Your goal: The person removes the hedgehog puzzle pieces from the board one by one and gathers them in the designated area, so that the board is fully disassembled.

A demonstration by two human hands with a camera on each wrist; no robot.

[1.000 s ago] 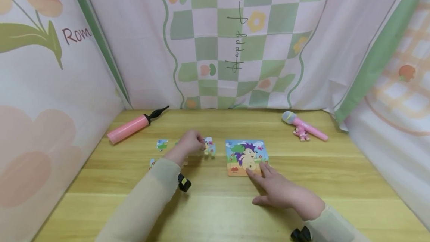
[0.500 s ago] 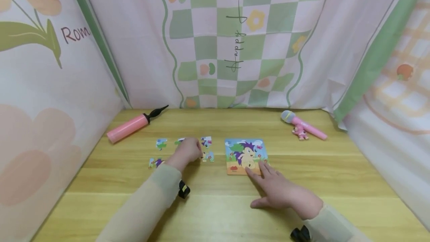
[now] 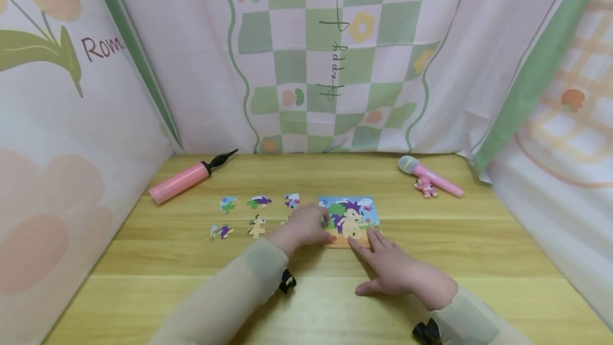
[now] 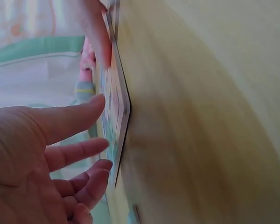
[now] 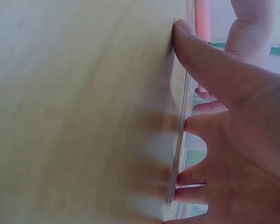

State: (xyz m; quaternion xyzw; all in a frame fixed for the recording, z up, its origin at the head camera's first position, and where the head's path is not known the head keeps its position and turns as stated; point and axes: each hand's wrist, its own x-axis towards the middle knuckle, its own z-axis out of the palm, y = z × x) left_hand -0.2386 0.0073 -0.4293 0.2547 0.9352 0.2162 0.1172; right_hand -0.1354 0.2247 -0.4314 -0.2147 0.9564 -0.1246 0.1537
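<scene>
A square jigsaw puzzle with a purple-spined hedgehog picture lies flat on the table. My left hand is at its left side, fingertips right at the edge. In the left wrist view, the thumb and loosely bent fingers of that hand are spread apart with nothing between them, beside the board's edge. My right hand rests straight fingers on the puzzle's lower right part, its thumb out on the table. Left of the puzzle lie loose jigsaw pieces in two rows, including a hedgehog-face piece; my left hand partly hides one.
A pink hand pump with a black nozzle lies at the back left of the wooden table. At the back right are a pink toy microphone and a small pink figure. Printed curtains stand behind.
My left hand has moved right, from over the loose pieces to the puzzle's left edge, uncovering several pieces. The right hand has stayed on the puzzle.
</scene>
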